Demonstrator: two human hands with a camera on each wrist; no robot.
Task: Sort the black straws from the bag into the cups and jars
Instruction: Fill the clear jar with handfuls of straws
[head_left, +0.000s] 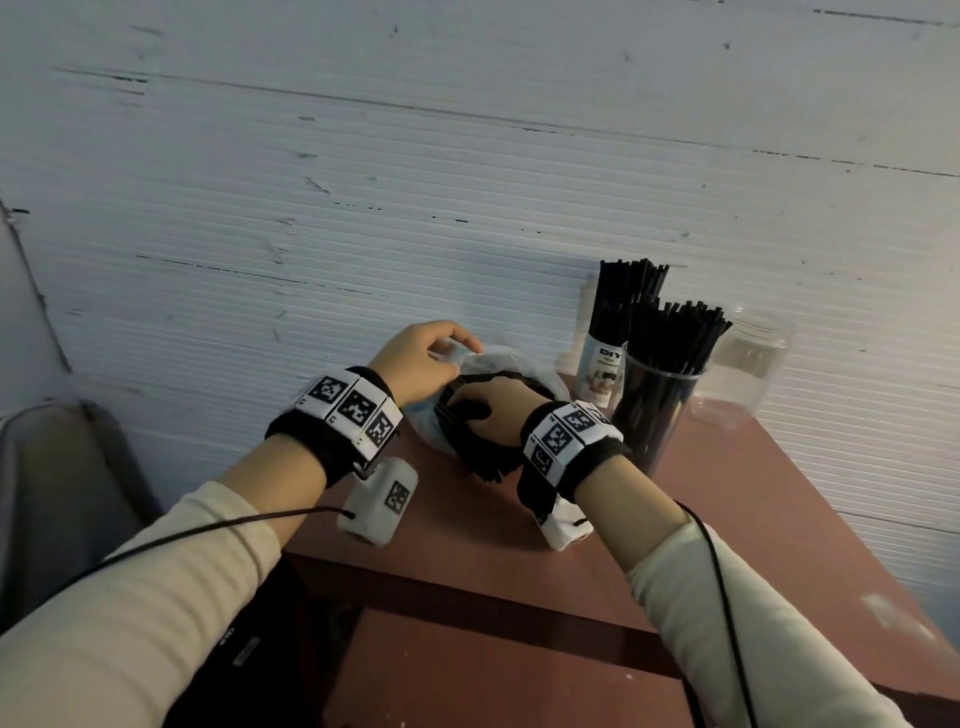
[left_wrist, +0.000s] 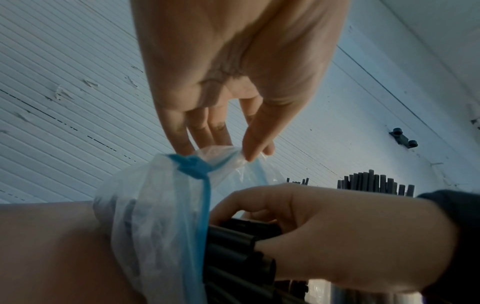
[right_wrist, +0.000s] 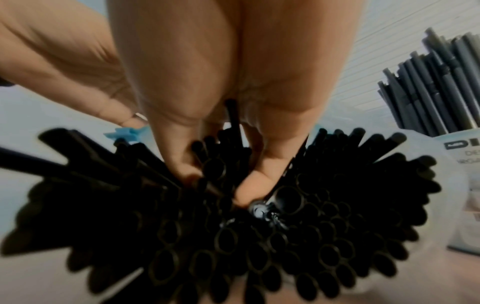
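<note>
A thin clear plastic bag (head_left: 548, 382) with a blue drawstring (left_wrist: 200, 185) lies on the red-brown table (head_left: 519, 582), full of black straws (head_left: 485, 462). My left hand (head_left: 457, 353) pinches the bag's rim (left_wrist: 228, 156) between thumb and fingers and holds it up. Inside the bag's mouth, my right hand (head_left: 462, 410) grips a bundle of the straws (right_wrist: 285, 236), with thumb and fingers (right_wrist: 257, 181) dug in among their open ends. A clear cup (head_left: 657, 410) and a white labelled jar (head_left: 602, 374) to the right each stand packed with upright black straws.
An empty clear jar (head_left: 743, 369) stands at the table's back right, against the white ribbed wall (head_left: 467, 182). The table's right edge (head_left: 857, 545) runs close past the cups. A grey chair (head_left: 62, 493) sits at the left, below table height.
</note>
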